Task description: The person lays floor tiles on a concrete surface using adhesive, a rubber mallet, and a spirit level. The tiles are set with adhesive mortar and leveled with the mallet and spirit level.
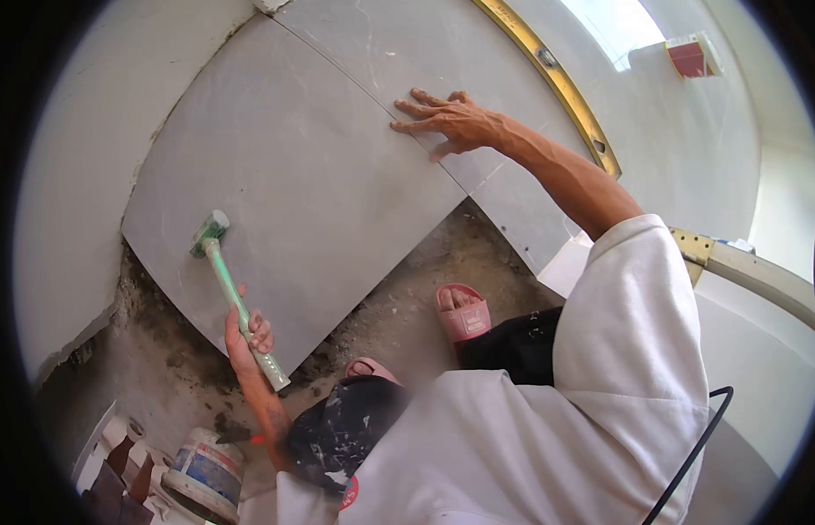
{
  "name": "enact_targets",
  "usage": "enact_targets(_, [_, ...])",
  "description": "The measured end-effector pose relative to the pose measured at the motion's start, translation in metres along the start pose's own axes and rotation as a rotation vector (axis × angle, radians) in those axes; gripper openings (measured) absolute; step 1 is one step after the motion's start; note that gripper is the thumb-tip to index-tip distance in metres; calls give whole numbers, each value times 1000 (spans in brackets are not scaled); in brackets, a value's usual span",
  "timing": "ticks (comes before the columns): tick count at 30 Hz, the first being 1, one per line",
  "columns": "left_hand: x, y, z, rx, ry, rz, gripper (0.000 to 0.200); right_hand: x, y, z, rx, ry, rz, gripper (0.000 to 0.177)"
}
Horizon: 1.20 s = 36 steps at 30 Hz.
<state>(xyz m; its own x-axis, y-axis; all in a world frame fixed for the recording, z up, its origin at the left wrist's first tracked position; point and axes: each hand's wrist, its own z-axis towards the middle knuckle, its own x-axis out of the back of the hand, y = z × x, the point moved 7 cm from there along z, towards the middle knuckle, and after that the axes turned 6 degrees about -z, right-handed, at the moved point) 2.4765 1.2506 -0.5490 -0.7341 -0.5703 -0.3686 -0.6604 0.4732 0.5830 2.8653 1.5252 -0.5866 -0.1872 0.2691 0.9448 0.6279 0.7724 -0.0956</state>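
Note:
A green-handled mallet (225, 278) is held in my left hand (248, 339), its fingers wrapped round the lower handle. The mallet's head is over the left part of a large grey tile (285, 184). My right hand (447, 122) has its fingers spread at the seam between this tile and the neighbouring tile (407, 52); it holds nothing. Whether all its fingertips touch the surface is hard to tell.
A yellow level (556, 74) lies on the tiles beyond my right forearm. A red and white container (690, 57) stands at the upper right. Rough bare ground (407, 280) borders the tile near my pink sandals (466, 317). A bucket (206, 472) is at lower left.

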Motion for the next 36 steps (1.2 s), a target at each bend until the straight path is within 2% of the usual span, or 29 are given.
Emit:
enact_targets(1, [4,-7,-6,51,-3,61,42,-2,0,-2,-18,-15,8,91])
enact_targets(4, [-7,-2,-25,-292,409,777,39,-4,-5,0,-46,-31,41,91])
enact_targets(7, [-10,14,-25,-969,457,1405,39,-4,-1,-1,-57,-40,45,92])
enact_targets(10, [12,23,13,-1017,491,1362,43,-3,-4,3,-52,-77,41,94])
enact_targets(13, [34,27,52,-299,606,796,49,-2,-1,4,-34,-97,58,93])
enact_targets(15, [46,38,65,-328,651,736,51,-7,-5,3,4,-101,62,89])
enact_targets(19, [43,44,63,-311,661,713,53,-35,-41,-44,45,71,-20,76])
enact_targets(23, [53,40,54,-297,681,731,52,-47,-47,-83,95,-26,17,69])
enact_targets(29, [65,33,49,-217,664,615,54,-41,-33,-86,49,-145,-37,64])
enact_targets(31, [66,35,49,-252,674,627,55,-35,-29,-78,27,-174,-52,63])
enact_targets(34, [60,41,48,-323,698,715,56,-13,-19,-34,-48,-80,-46,65])
enact_targets(36, [68,42,57,-346,731,764,58,9,-14,16,-80,-116,-53,78])
